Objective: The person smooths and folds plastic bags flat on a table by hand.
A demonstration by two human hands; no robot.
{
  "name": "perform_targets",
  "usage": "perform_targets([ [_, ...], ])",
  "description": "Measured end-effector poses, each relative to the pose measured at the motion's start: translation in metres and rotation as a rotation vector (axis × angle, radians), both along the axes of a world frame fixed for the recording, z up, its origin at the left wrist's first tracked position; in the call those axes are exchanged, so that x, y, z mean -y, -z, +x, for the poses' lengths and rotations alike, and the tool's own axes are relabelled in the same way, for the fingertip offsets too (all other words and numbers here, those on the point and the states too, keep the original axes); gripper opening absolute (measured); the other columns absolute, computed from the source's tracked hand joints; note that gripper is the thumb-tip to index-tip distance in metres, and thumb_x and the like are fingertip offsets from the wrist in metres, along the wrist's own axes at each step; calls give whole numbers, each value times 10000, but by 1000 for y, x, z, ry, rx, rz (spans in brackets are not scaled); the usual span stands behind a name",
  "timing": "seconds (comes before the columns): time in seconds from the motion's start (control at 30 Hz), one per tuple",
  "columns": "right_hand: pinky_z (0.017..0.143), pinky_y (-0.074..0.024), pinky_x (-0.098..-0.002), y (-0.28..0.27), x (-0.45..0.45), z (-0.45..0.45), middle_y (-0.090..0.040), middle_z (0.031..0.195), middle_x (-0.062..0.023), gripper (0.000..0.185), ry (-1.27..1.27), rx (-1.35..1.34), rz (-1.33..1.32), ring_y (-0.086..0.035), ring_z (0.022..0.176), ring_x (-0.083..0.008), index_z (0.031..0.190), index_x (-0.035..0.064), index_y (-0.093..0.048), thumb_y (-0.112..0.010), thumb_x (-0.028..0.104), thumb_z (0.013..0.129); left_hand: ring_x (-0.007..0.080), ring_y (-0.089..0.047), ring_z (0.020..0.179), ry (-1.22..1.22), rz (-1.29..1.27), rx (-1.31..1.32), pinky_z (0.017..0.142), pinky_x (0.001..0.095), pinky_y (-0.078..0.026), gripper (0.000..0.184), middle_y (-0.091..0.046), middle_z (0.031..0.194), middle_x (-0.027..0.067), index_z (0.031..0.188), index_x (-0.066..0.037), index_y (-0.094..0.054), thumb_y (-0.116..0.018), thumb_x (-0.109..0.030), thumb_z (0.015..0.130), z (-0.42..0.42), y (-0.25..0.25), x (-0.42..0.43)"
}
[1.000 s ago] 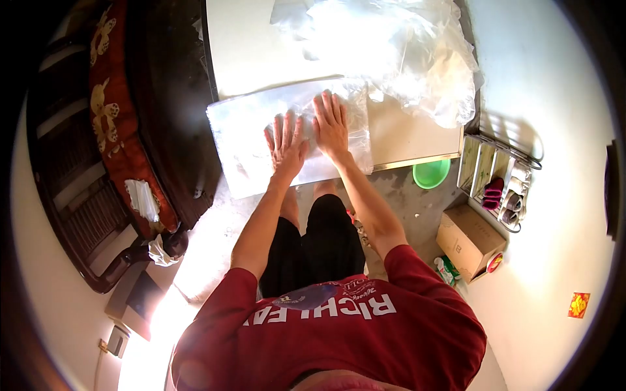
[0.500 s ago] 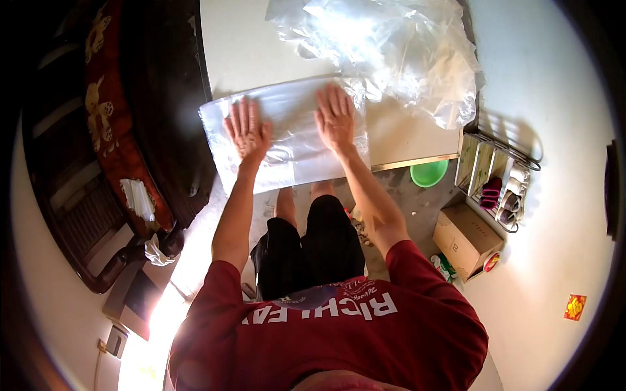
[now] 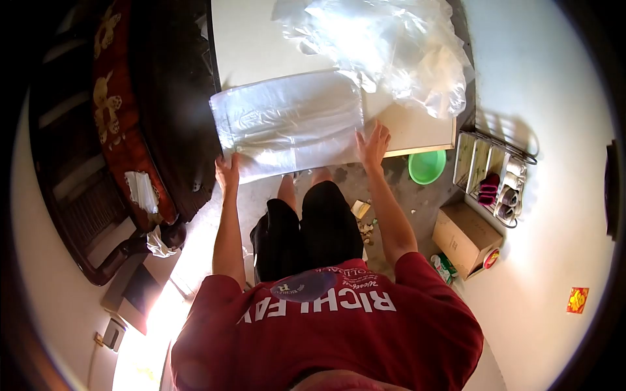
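Note:
A flat stack of clear plastic sheeting [image 3: 290,120] lies across the front part of the pale table [image 3: 244,39], its near edge hanging past the table's edge. At the stack's near left corner is my left hand [image 3: 227,173], its fingers closed around the plastic edge. My right hand [image 3: 373,146] is at the near right corner, thumb and fingers apart, the thumb by the plastic's side edge. Behind the stack, a crumpled heap of clear plastic [image 3: 404,58] covers the back right of the table.
Below the table's right side is a green basin [image 3: 427,167]. A shoe rack [image 3: 492,173] and a cardboard box [image 3: 466,238] stand along the right wall. On the left is a dark wooden bench [image 3: 85,208] beside a dark table with a red cloth [image 3: 117,130].
Both hands have moved off the top of the plastic stack, outward and toward my body, to its near corners. My left hand has closed on the edge.

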State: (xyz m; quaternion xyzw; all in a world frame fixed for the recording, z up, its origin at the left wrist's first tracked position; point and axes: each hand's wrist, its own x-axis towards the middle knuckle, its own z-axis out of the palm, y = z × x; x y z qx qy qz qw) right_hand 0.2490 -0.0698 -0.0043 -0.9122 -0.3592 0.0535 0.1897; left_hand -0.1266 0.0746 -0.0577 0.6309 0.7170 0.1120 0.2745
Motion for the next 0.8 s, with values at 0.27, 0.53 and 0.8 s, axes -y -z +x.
perform_targets([
  [0.27, 684, -435, -445, 16, 20, 9, -613, 760, -165, 388, 15, -361, -253, -574, 720, -366, 929, 19, -577, -704, 336, 745, 85, -330, 540, -82, -191, 332, 482, 302, -294, 413, -362, 542, -2, 633, 9, -513, -698, -334, 770, -27, -7, 18],
  [0.53, 613, -454, -388, 27, 21, 9, -626, 718, -154, 294, 107, -548, -106, -602, 661, -311, 855, -10, -612, -673, 261, 759, 143, -351, 501, 81, -254, 133, 490, 359, -315, 423, -378, 521, 103, 622, 17, -499, -664, -339, 782, -30, -3, 1],
  [0.8, 555, -472, -291, 31, 33, 12, -620, 758, -49, 235, 291, -1053, -14, -597, 664, -159, 915, 3, -633, -652, 206, 799, 137, -600, 547, -172, -601, 439, 467, 253, -517, 252, -615, 713, 50, 862, 9, -637, -623, -242, 844, -25, -14, 0],
])
